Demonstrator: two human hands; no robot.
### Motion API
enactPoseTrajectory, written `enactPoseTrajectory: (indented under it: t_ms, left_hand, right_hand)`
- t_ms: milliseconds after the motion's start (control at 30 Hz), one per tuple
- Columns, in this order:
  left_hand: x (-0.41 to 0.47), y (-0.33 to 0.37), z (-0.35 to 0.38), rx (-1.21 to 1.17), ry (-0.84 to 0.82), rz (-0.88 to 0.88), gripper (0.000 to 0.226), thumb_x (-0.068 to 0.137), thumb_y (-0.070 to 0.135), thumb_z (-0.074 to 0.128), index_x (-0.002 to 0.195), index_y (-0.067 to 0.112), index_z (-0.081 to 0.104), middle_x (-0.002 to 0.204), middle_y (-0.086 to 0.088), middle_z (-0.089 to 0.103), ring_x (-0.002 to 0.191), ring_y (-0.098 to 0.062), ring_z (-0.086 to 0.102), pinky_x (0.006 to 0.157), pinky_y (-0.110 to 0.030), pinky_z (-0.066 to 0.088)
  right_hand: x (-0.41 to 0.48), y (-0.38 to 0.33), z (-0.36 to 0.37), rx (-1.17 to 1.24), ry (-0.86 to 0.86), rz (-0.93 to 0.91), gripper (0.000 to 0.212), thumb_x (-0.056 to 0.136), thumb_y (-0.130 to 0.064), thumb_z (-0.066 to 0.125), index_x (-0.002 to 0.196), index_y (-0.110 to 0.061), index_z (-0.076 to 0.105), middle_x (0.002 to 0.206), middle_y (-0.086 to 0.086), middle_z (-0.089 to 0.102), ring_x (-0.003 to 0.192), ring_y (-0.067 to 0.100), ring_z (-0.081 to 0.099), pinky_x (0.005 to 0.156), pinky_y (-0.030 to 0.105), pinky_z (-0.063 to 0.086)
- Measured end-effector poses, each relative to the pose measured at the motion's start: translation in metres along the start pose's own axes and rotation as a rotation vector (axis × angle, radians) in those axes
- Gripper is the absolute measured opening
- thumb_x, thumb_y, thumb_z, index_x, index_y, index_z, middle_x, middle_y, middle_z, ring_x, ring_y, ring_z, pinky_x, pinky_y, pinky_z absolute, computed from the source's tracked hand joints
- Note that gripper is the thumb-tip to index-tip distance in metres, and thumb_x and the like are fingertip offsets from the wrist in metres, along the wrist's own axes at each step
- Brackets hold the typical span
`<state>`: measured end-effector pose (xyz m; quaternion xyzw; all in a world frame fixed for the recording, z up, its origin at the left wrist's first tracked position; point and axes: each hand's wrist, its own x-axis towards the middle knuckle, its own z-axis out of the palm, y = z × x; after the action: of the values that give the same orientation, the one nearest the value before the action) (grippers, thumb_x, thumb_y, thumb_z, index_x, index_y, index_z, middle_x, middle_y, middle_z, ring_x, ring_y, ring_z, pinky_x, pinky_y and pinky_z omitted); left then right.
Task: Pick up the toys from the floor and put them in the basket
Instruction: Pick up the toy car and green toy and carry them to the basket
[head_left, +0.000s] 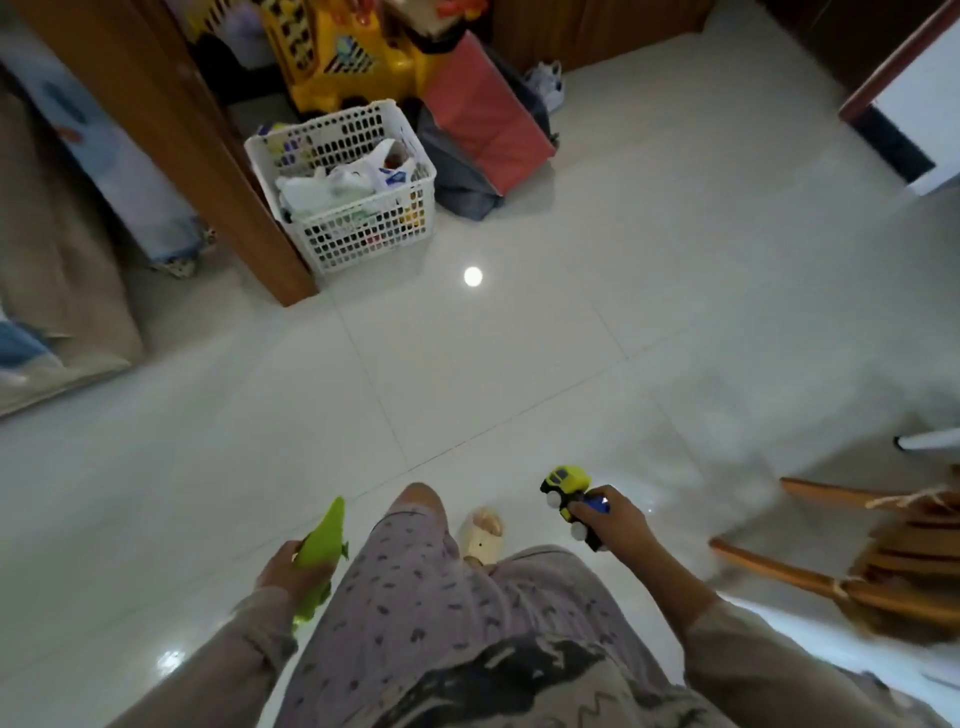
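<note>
pale glossy floor tiles (519, 338) fill most of the view. a white lattice basket (363, 228) stands well ahead on the left, against a wooden door frame (208, 156), with plastic bags already inside. nearer, the left hand (283, 569) is wrapped around a green toy (319, 551) held beside the thigh. the right hand (621, 527) pinches a small yellow and black toy truck (569, 493), fingers closed around its rear, above the floor.

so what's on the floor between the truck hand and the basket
Nothing: the head view shows only bare tile with a round light reflection between the right hand holding the truck and the basket.
</note>
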<state>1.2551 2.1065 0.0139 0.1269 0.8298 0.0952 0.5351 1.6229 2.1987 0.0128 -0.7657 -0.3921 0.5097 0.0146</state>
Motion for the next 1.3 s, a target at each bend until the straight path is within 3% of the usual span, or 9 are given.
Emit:
enactPoseTrajectory:
  t_ms: [133, 333, 467, 600, 700, 833, 967, 1133, 1300]
  left_hand:
    - [0.006, 0.027, 0.002, -0.034, 0.057, -0.063, 0.08, 0.049, 0.031, 0.057, 0.122, -0.001, 0.054, 0.075, -0.015, 0.066, 0.073, -0.025, 0.058, 0.075, -0.035, 0.046]
    - [0.04, 0.1, -0.003, -0.029, 0.053, -0.081, 0.056, 0.073, 0.029, 0.067, 0.119, 0.001, 0.055, 0.056, -0.009, 0.058, 0.052, -0.016, 0.052, 0.057, -0.026, 0.042]
    - [0.073, 0.18, -0.019, 0.043, 0.035, -0.042, 0.081, 0.062, 0.044, 0.061, 0.131, 0.002, 0.05, 0.118, -0.025, 0.064, 0.099, -0.03, 0.062, 0.086, -0.034, 0.043]
    - [0.1, 0.267, -0.035, 0.097, -0.022, 0.029, 0.088, 0.052, 0.044, 0.049, 0.132, 0.007, 0.049, 0.135, -0.02, 0.056, 0.123, -0.035, 0.053, 0.103, -0.037, 0.04]
    - [0.117, 0.322, -0.045, 0.13, -0.034, 0.091, 0.078, 0.065, 0.047, 0.057, 0.133, 0.011, 0.049, 0.125, -0.018, 0.062, 0.115, -0.033, 0.058, 0.097, -0.036, 0.043]
    - [0.141, 0.377, -0.055, 0.011, -0.007, 0.12, 0.049, 0.081, 0.027, 0.065, 0.127, 0.012, 0.052, 0.066, 0.006, 0.057, 0.059, -0.01, 0.053, 0.064, -0.023, 0.041]
    - [0.165, 0.407, -0.061, -0.042, 0.009, 0.064, 0.049, 0.081, 0.022, 0.066, 0.127, 0.012, 0.051, 0.064, 0.002, 0.059, 0.055, -0.011, 0.055, 0.05, -0.022, 0.041]
    - [0.185, 0.409, -0.054, -0.118, 0.029, -0.182, 0.06, 0.072, 0.029, 0.069, 0.125, 0.006, 0.053, 0.114, -0.025, 0.067, 0.105, -0.04, 0.064, 0.094, -0.046, 0.051]
    - [0.178, 0.427, -0.038, -0.197, 0.086, -0.27, 0.087, 0.049, 0.035, 0.061, 0.128, 0.0, 0.053, 0.126, -0.025, 0.061, 0.115, -0.04, 0.057, 0.094, -0.039, 0.042]
  right_hand:
    - [0.04, -0.053, -0.019, -0.021, -0.037, -0.041, 0.026, 0.082, -0.025, 0.068, 0.1, -0.009, 0.057, 0.074, 0.006, 0.059, 0.056, 0.016, 0.053, 0.042, 0.019, 0.044]
    - [0.098, -0.112, -0.024, -0.097, -0.086, -0.047, 0.019, 0.081, -0.026, 0.068, 0.09, -0.016, 0.054, 0.071, -0.001, 0.057, 0.055, 0.011, 0.054, 0.041, 0.016, 0.043]
    - [0.129, -0.143, -0.03, -0.146, -0.044, 0.024, 0.021, 0.081, -0.028, 0.068, 0.089, -0.014, 0.055, 0.077, 0.005, 0.059, 0.059, 0.009, 0.051, 0.048, 0.021, 0.039]
    - [0.154, -0.17, -0.047, -0.14, -0.005, 0.126, 0.022, 0.081, -0.027, 0.069, 0.093, -0.011, 0.059, 0.077, 0.008, 0.061, 0.062, 0.015, 0.055, 0.052, 0.023, 0.039]
    - [0.176, -0.194, -0.065, -0.118, 0.028, 0.164, 0.022, 0.082, -0.024, 0.069, 0.094, -0.007, 0.061, 0.09, 0.016, 0.062, 0.082, 0.029, 0.058, 0.068, 0.029, 0.041]
    - [0.212, -0.233, -0.08, -0.118, 0.026, 0.189, 0.028, 0.083, -0.022, 0.068, 0.099, 0.0, 0.063, 0.099, 0.021, 0.065, 0.096, 0.034, 0.061, 0.073, 0.03, 0.04]
    - [0.256, -0.296, -0.087, -0.175, -0.037, 0.165, 0.03, 0.082, -0.025, 0.067, 0.098, 0.0, 0.062, 0.082, 0.017, 0.063, 0.07, 0.027, 0.058, 0.058, 0.027, 0.042]
    - [0.318, -0.409, -0.1, -0.24, -0.092, 0.028, 0.024, 0.081, -0.024, 0.068, 0.091, -0.005, 0.059, 0.067, 0.009, 0.058, 0.054, 0.018, 0.052, 0.047, 0.023, 0.038]
    - [0.37, -0.52, -0.109, -0.31, -0.167, -0.11, 0.026, 0.082, -0.026, 0.067, 0.099, -0.009, 0.06, 0.078, 0.01, 0.061, 0.058, 0.019, 0.057, 0.05, 0.022, 0.042]
